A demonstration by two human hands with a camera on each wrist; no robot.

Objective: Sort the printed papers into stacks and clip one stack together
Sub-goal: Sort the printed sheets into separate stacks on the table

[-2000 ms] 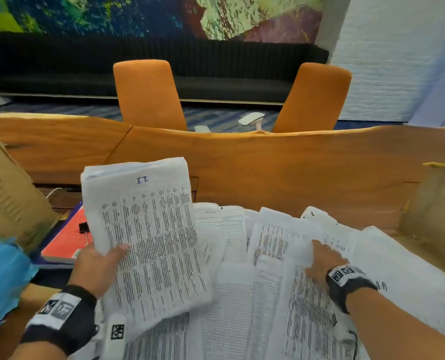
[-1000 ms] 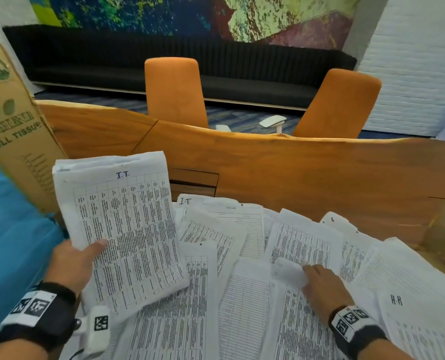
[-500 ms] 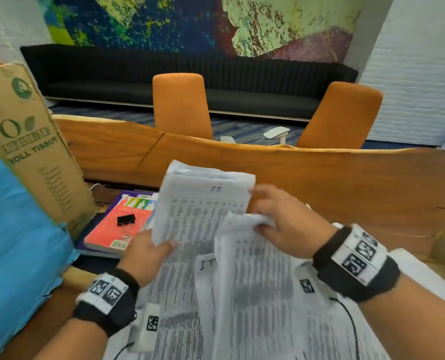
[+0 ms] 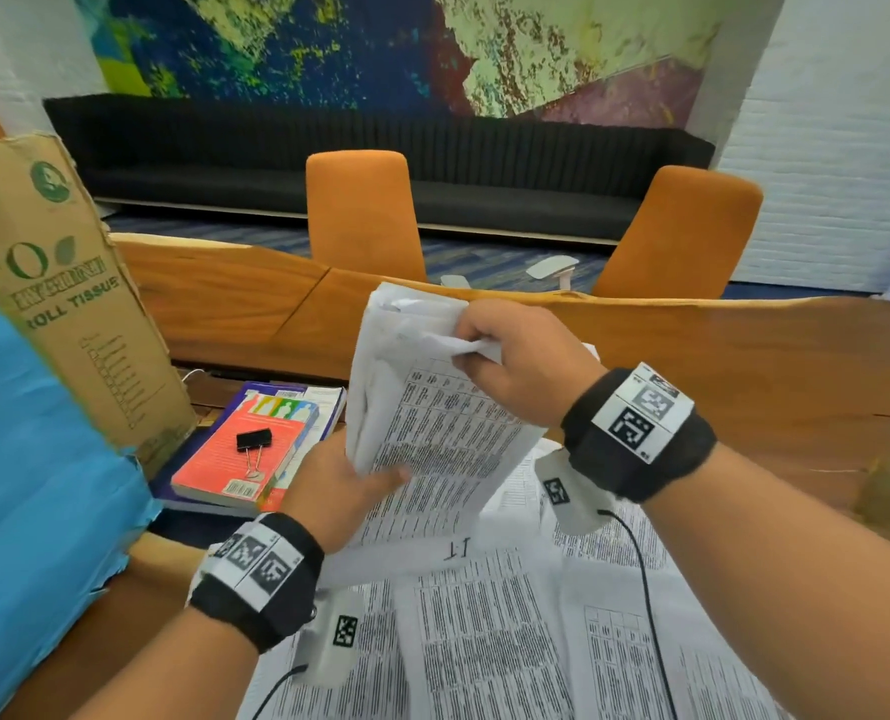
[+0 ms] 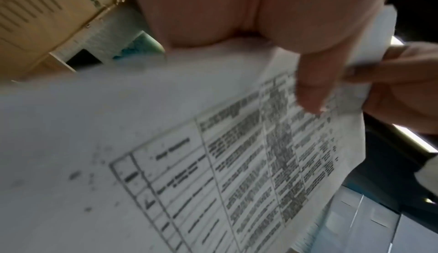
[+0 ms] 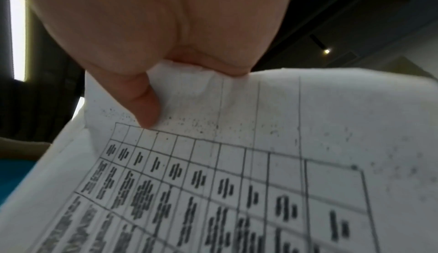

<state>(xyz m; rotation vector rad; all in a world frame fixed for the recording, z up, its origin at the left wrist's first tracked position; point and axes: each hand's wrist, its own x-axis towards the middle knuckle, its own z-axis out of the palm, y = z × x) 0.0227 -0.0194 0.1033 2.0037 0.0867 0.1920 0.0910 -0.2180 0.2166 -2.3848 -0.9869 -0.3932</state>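
Note:
A stack of printed table sheets (image 4: 422, 407) is held upright above the table in the head view. My left hand (image 4: 344, 485) grips its lower left edge, thumb lying across the print. My right hand (image 4: 510, 356) pinches the crumpled top edge of the front sheet against the stack. The left wrist view shows the thumb (image 5: 310, 88) on the sheet (image 5: 213, 163); the right wrist view shows the thumb (image 6: 142, 103) pinching the paper (image 6: 237, 163). More printed papers (image 4: 484, 631) lie spread on the table, one marked "IT". A black binder clip (image 4: 253, 441) lies on a red book (image 4: 240, 454).
A cardboard box (image 4: 68, 304) stands at the left beside blue material (image 4: 27, 511). The red book rests on another book by the box. The wooden table (image 4: 744, 366) runs across, with two orange chairs (image 4: 364, 215) and a black sofa beyond.
My right hand picked a sheet from the spread papers and brought it up onto the stack in my left hand. The stack rose and moved toward the centre.

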